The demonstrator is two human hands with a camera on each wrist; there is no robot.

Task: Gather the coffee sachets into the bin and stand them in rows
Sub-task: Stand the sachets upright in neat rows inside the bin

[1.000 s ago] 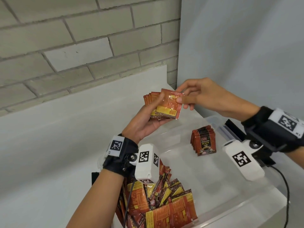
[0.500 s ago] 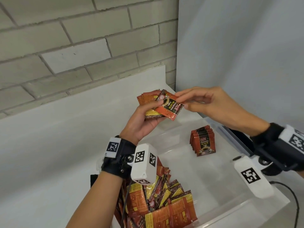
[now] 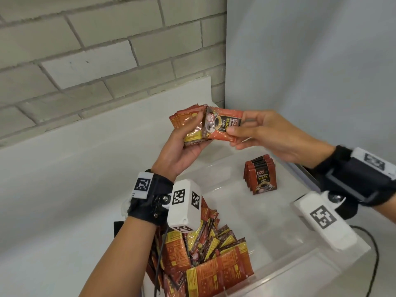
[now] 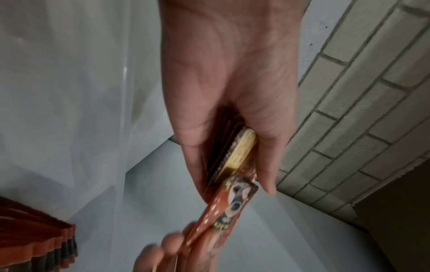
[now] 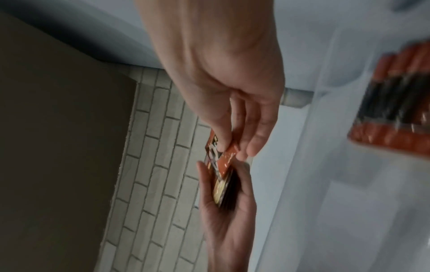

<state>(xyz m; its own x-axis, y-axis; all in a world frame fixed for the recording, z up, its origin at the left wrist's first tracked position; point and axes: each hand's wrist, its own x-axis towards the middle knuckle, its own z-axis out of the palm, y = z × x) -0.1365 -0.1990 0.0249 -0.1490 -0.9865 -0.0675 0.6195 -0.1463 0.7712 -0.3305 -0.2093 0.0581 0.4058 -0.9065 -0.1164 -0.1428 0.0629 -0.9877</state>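
I see my left hand point(image 3: 182, 146) curled around a small stack of sachets point(image 3: 188, 121), held up above the clear bin point(image 3: 300, 273). My right hand point(image 3: 267, 136) pinches one sachet point(image 3: 222, 127) by its end, thumb on top and fingers under it. This sachet lies sideways, and its other end touches the front of the stack. Down in the bin, a short row of sachets point(image 3: 260, 174) stands upright near the far right wall. A messy pile of sachets point(image 3: 205, 258) sits in the near left corner. The bin rests on the white tabletop point(image 3: 64, 189), beside a brick wall point(image 3: 85, 50).
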